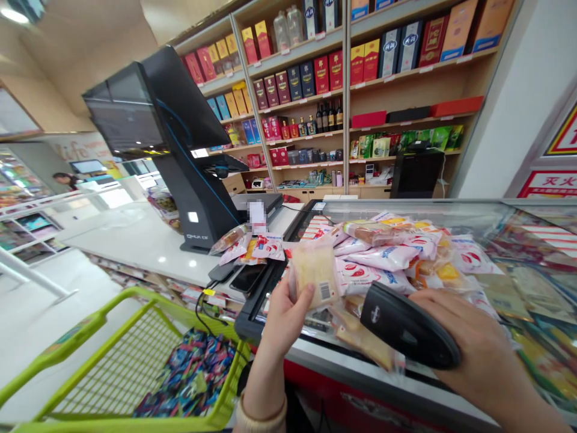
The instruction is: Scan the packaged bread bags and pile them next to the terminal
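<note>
A clear packet of pale bread [315, 267] is held roughly upright, barcode at its lower right, near the left end of the glass counter [324, 350]. A black scanner [406, 331] slants above the near edge, broad end toward the packet.

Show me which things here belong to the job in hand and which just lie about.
In use:
Left hand: square clear-plastic packet, pale contents
Right hand: black handheld barcode scanner

Seemingly just lying about:
Black rectangular smartphone
Shelved upright red cardboard boxes
</note>
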### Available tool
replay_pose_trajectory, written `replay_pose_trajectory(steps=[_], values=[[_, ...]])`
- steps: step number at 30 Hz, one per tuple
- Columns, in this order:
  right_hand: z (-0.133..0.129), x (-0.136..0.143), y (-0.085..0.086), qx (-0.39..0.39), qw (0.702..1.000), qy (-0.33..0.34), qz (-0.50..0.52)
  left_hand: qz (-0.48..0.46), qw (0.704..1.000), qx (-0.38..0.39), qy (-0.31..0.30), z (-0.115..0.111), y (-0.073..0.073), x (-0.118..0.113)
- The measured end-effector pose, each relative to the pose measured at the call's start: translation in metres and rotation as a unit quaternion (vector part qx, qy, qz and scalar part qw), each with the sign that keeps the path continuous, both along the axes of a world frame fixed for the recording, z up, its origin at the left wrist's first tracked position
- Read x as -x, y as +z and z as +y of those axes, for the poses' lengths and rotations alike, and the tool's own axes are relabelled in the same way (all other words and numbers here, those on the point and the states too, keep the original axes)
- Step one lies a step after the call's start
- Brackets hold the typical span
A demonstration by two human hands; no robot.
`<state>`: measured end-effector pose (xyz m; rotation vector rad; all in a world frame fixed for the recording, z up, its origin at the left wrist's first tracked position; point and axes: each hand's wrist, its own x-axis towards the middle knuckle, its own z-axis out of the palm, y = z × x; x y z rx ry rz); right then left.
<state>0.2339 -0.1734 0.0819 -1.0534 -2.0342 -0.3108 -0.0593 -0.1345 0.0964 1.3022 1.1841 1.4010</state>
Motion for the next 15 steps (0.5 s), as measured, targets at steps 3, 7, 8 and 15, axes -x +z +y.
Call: replay_pose_trajectory(steps=[3,7,8,15], values=[[0.003,-0.011,-0.005,-0.024,1.000,-0.003,0.014,0.058,0.992,-0.057,0.099,0.014,0.001,0.024],[0.005,-0.022,-0.002,-0.038,0.999,-0.007,0.023,0.282,0.915,-0.085,0.274,0.050,0.014,0.063],[0.005,-0.025,0.000,-0.040,0.999,-0.004,0.019,0.352,0.886,-0.068,0.295,0.061,0.019,0.071],[0.006,-0.036,-0.002,-0.028,1.000,-0.011,-0.002,0.663,0.701,0.035,0.260,0.139,0.040,0.092]])
